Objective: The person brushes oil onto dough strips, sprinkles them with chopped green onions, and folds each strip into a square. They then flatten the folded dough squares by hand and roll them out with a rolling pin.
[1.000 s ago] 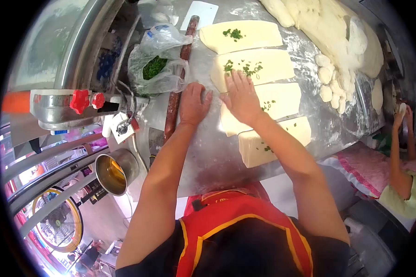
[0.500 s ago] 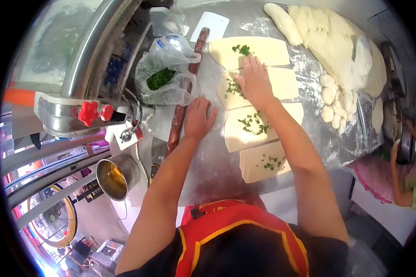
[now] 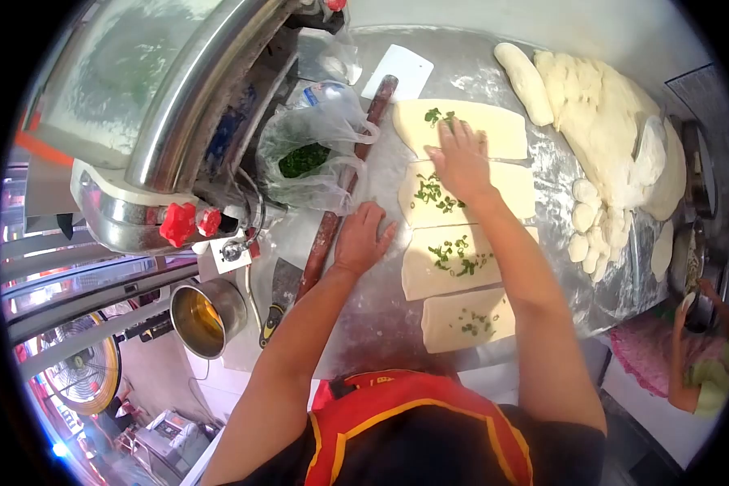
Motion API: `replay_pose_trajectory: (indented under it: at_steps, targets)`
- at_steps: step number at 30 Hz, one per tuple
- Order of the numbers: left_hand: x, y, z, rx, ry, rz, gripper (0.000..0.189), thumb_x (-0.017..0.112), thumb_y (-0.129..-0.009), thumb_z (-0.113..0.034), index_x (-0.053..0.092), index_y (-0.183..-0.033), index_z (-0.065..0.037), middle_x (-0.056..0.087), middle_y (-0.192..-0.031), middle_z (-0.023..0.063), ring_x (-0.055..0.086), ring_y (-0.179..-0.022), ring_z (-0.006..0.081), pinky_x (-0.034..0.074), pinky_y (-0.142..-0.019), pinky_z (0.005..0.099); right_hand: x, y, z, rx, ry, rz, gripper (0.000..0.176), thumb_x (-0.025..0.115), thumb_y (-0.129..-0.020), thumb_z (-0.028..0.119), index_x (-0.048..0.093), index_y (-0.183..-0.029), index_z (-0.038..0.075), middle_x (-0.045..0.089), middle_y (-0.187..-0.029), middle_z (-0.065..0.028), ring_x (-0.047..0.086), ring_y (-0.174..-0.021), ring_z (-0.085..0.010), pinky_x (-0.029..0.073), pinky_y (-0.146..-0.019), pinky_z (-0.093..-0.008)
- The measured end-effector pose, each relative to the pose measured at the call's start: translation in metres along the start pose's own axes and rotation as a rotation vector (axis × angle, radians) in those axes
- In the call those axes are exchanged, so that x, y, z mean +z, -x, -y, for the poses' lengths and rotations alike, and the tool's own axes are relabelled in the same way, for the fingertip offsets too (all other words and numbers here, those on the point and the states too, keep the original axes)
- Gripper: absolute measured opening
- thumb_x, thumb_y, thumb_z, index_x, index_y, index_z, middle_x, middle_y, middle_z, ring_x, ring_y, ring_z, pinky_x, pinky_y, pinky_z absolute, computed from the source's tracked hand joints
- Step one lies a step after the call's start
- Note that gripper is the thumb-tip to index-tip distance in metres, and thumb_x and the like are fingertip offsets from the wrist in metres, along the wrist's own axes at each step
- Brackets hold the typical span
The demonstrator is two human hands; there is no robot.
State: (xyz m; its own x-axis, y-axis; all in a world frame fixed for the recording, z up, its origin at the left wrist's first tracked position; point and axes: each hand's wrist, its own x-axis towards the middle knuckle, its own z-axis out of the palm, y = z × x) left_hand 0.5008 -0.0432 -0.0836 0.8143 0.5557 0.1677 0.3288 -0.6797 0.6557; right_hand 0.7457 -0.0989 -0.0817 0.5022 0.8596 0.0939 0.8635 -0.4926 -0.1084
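Observation:
Four flat sheets of dough lie in a column on the metal table. My right hand (image 3: 462, 162) rests palm down across the top sheet (image 3: 498, 130) and the second sheet (image 3: 510, 190), its fingers spread at the chopped greens. More greens lie on the third sheet (image 3: 425, 279) and the bottom sheet (image 3: 441, 324). My left hand (image 3: 363, 240) lies on the table with fingers apart, holding nothing, just right of a long reddish rolling pin (image 3: 324, 243). Left of the pin, an open plastic bag (image 3: 279, 182) holds chopped greens (image 3: 304, 160).
A large dough mass (image 3: 591, 105), a dough roll (image 3: 524, 83) and small dough pieces (image 3: 583, 217) lie at the right. A white scraper (image 3: 398, 73) lies at the back. The machine (image 3: 113, 206) and a metal pot (image 3: 208, 321) are left. Another person's arm (image 3: 679, 356) shows far right.
The whole view has shifted, with the table lower in the frame. My right hand has moved slightly down the top sheet, and the greens on the second sheet look more spread.

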Motion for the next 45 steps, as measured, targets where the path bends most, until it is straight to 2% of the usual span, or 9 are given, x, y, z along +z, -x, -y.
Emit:
replay_pose_trajectory:
  at_steps: [10,17,21,22,25,30,37,41,45]
  targets:
    - [0.0,-0.001,-0.001,0.076,-0.045,-0.059,0.026,0.067,-0.082,-0.022,0.052,-0.096,-0.006,0.053,-0.097,0.0138,0.054,-0.084,0.0351,0.044,-0.073,0.0429,-0.014,0.018,-0.032,0.2,0.015,-0.016,0.064,0.031,-0.098,0.048,0.032,-0.144,0.002,0.03,-0.15,-0.0171,0.027,-0.139,-0.0326,0.014,-0.114,-0.0535]
    - [0.003,-0.001,0.003,0.045,-0.015,-0.019,0.026,0.067,-0.082,-0.02,0.053,-0.096,-0.005,0.053,-0.098,0.0154,0.054,-0.088,0.0363,0.044,-0.075,0.0438,-0.014,0.013,-0.032,-0.031,-0.043,0.122,0.063,0.031,-0.099,0.047,0.029,-0.146,0.006,0.028,-0.152,-0.0145,0.024,-0.14,-0.0334,0.014,-0.115,-0.0519]
    - [0.0,0.004,-0.001,-0.036,0.013,0.037,0.027,0.068,-0.081,-0.02,0.054,-0.097,-0.003,0.055,-0.101,0.0168,0.053,-0.095,0.0375,0.043,-0.081,0.044,-0.019,-0.005,-0.042,0.082,-0.063,0.019,0.06,0.032,-0.099,0.045,0.031,-0.145,0.007,0.028,-0.152,-0.0127,0.022,-0.141,-0.0308,0.014,-0.115,-0.0519]
    - [-0.001,0.001,-0.001,-0.05,0.008,0.051,0.027,0.068,-0.081,-0.02,0.054,-0.097,-0.003,0.055,-0.101,0.0168,0.053,-0.095,0.0377,0.043,-0.081,0.0441,-0.026,-0.011,-0.036,0.063,0.01,0.092,0.06,0.032,-0.099,0.046,0.031,-0.145,0.008,0.027,-0.152,-0.0115,0.022,-0.142,-0.029,0.013,-0.115,-0.0509]
    - [-0.002,-0.001,-0.003,0.054,-0.058,-0.03,0.026,0.066,-0.082,-0.022,0.052,-0.096,-0.004,0.053,-0.099,0.0151,0.054,-0.086,0.0363,0.045,-0.074,0.0442,-0.019,-0.013,-0.023,-0.143,-0.034,0.105,0.06,0.032,-0.099,0.046,0.032,-0.145,0.007,0.028,-0.153,-0.0103,0.022,-0.142,-0.0285,0.013,-0.115,-0.0502]
    - [0.001,0.001,0.003,0.049,-0.032,-0.025,0.026,0.066,-0.082,-0.022,0.052,-0.096,-0.005,0.053,-0.098,0.0148,0.055,-0.087,0.0356,0.045,-0.075,0.0438,-0.022,-0.019,-0.026,0.019,-0.022,0.091,0.062,0.032,-0.098,0.049,0.032,-0.144,0.007,0.028,-0.152,-0.0104,0.022,-0.142,-0.0274,0.011,-0.116,-0.0499]
    - [0.0,-0.002,0.001,0.094,-0.09,-0.047,0.025,0.066,-0.082,-0.021,0.052,-0.095,-0.005,0.053,-0.096,0.0131,0.055,-0.084,0.0348,0.045,-0.072,0.0434,-0.019,-0.028,0.005,-0.05,-0.148,0.068,0.06,0.032,-0.098,0.047,0.035,-0.142,0.007,0.032,-0.15,-0.0127,0.027,-0.14,-0.0291,0.014,-0.114,-0.0544]
    - [-0.001,0.001,-0.002,0.025,-0.027,0.005,0.026,0.067,-0.081,-0.019,0.053,-0.095,-0.004,0.053,-0.096,0.0155,0.053,-0.089,0.0361,0.043,-0.077,0.043,-0.014,-0.001,0.016,-0.206,-0.049,0.05,0.059,0.032,-0.098,0.047,0.037,-0.141,0.006,0.035,-0.148,-0.0133,0.03,-0.138,-0.0306,0.016,-0.113,-0.056]
    - [0.0,0.0,0.001,0.094,-0.065,-0.061,0.026,0.066,-0.082,-0.022,0.051,-0.095,-0.006,0.052,-0.093,0.0129,0.054,-0.08,0.0337,0.043,-0.069,0.0425,-0.049,0.013,0.01,0.032,-0.085,0.079,0.059,0.033,-0.099,0.046,0.036,-0.141,0.005,0.034,-0.147,-0.0162,0.029,-0.138,-0.0307,0.015,-0.113,-0.0545]
